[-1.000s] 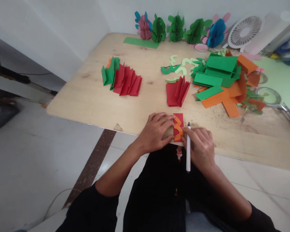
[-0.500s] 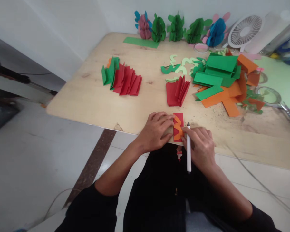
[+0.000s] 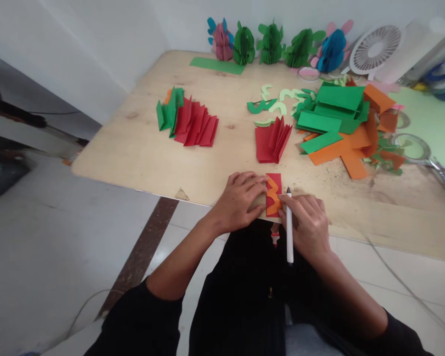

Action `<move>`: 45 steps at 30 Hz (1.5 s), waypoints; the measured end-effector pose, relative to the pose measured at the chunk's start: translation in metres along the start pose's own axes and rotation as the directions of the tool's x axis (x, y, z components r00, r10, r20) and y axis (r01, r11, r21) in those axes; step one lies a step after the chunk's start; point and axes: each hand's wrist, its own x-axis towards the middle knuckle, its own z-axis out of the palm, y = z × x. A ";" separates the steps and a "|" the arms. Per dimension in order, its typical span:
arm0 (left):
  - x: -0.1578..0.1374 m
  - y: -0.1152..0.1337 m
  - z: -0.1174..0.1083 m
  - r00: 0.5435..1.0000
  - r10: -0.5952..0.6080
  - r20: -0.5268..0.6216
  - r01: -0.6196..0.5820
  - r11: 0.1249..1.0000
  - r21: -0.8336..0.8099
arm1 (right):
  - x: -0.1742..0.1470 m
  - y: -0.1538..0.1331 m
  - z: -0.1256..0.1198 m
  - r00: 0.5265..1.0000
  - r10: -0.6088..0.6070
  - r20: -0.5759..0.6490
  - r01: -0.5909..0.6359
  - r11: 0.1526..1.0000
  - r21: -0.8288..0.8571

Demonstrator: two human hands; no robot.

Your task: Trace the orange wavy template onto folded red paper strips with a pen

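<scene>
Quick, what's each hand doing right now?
Left hand: open, touching the red rectangular paper.
Right hand: closed, holding the slim white, black-tipped pen.

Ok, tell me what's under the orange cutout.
Red paper lies under the orange cutout, showing beside its curves. Whatever sits directly beneath the cutout is hidden, and the right hand covers a little of the right edge.
</scene>
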 end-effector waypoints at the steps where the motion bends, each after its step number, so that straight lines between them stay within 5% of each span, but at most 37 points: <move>1: 0.000 0.000 0.000 1.000 0.003 -0.003 -0.003 1.000 -0.001 | 0.000 0.000 0.000 1.000 0.000 -0.001 0.000 1.000 -0.003; 45: 0.001 -0.002 -0.001 1.000 0.005 0.018 -0.005 1.000 -0.001 | 0.000 -0.003 -0.001 1.000 -0.006 0.000 0.006 1.000 -0.005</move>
